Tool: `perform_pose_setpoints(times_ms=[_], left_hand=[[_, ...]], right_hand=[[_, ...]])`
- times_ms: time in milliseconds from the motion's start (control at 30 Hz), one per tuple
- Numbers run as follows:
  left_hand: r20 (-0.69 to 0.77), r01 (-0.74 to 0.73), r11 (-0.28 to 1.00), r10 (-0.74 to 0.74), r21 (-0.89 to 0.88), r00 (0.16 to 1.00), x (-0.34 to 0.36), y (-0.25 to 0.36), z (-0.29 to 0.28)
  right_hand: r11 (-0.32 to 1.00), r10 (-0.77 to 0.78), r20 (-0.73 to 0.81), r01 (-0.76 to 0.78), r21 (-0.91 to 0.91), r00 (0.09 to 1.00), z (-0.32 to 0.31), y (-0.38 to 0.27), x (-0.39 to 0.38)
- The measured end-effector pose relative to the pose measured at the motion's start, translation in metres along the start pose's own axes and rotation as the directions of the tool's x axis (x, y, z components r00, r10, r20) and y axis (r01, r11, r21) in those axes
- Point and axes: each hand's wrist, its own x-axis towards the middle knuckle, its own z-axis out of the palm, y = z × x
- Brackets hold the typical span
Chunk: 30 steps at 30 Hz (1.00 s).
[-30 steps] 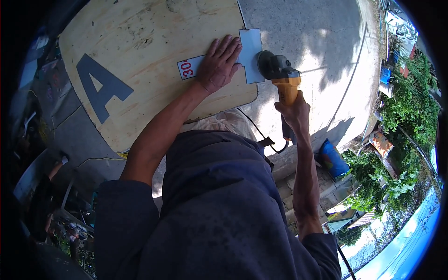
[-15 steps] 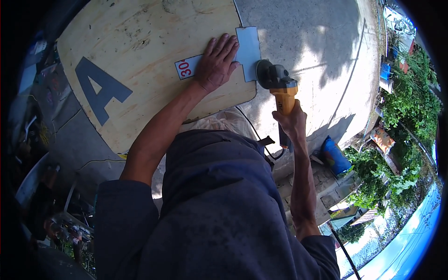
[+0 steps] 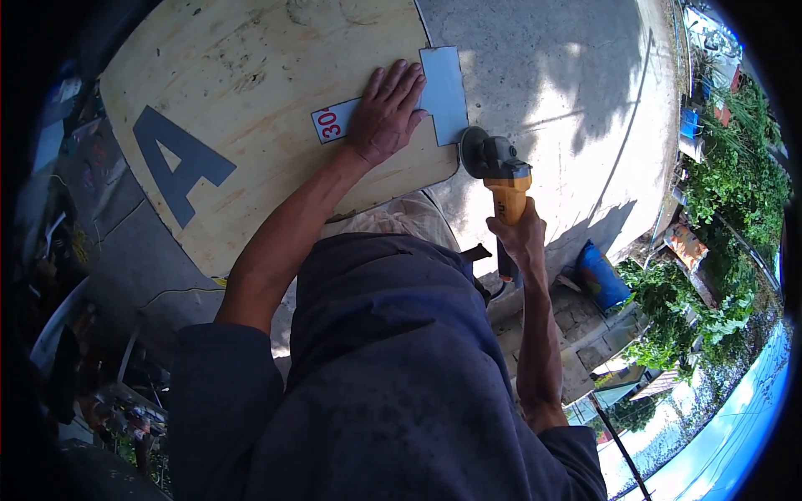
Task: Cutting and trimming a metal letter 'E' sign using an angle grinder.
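Note:
My left hand (image 3: pixel 386 117) lies flat, fingers stretched out, pressing a pale, stepped flat piece (image 3: pixel 444 93) with a red-printed strip (image 3: pixel 327 125) onto the plywood board (image 3: pixel 259 167). In my right hand (image 3: pixel 522 230) is a yellow-and-black angle grinder (image 3: pixel 510 179); its disc (image 3: pixel 474 150) is at the board's right edge, just below the piece's lower right corner; whether they touch I cannot tell. A dark grey letter-shaped cut-out (image 3: pixel 175 175) lies on the board's left part.
Concrete ground (image 3: pixel 568 108) in patchy sun and shade surrounds the board. A blue sack (image 3: pixel 603 275), blocks (image 3: pixel 593 334) and plants (image 3: pixel 727 167) are at the right. A yellow cord (image 3: pixel 180 292) runs on the left; dark clutter (image 3: pixel 67 334) sits beyond it.
The grinder and my right hand have moved down toward my body, the disc dropping from beside the piece to its lower corner. The board appears shifted slightly left. My left hand stays pressed on the piece.

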Motion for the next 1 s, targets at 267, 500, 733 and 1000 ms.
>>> perform_pose_setpoints(times_ms=[267,500,733,1000], left_hand=[[0.006,0.009,1.0,-0.009,-0.006,1.0,0.0,0.0,-0.001],[-0.003,0.013,1.0,-0.013,-0.023,1.0,0.0,0.001,-0.004],[0.014,0.026,0.999,-0.026,-0.032,1.0,0.0,0.002,-0.004],[-0.015,0.015,0.999,-0.015,-0.031,1.0,0.0,0.001,-0.006]], right_hand=[[1.0,0.023,0.02,-0.023,0.011,1.0,-0.005,0.012,-0.018],[1.0,0.011,-0.023,-0.01,0.01,1.0,-0.024,-0.019,0.002],[0.992,-0.117,-0.068,0.12,0.042,0.991,-0.035,-0.067,0.066],[0.987,-0.157,-0.026,0.156,-0.026,0.987,-0.036,-0.091,0.099]])
